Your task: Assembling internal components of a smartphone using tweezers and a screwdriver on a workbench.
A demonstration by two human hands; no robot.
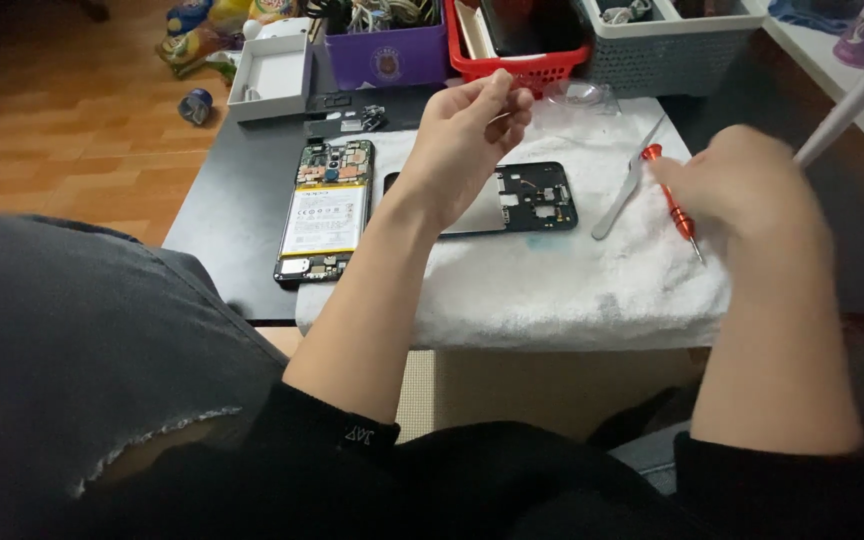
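Observation:
My left hand (pixel 457 150) is raised over the white towel (pixel 552 285), its fingertips pinched together; anything between them is too small to see. Under it lies a black phone frame (pixel 542 195) on the towel. To its left, an opened phone (pixel 327 210) with its battery and circuit boards exposed rests on the black table (pixel 227 210). My right hand (pixel 747 185), slightly blurred, grips a red screwdriver (pixel 674 205) whose tip points down at the towel. A flat metal pry tool (pixel 624 195) lies just left of the screwdriver.
Along the table's back stand a white open box (pixel 272 75), a purple box (pixel 387 55), a red basket (pixel 522 65) and a grey basket (pixel 667 45). Small dark parts (pixel 357 120) lie behind the phone. My dark-clothed knee (pixel 82 350) fills the lower left.

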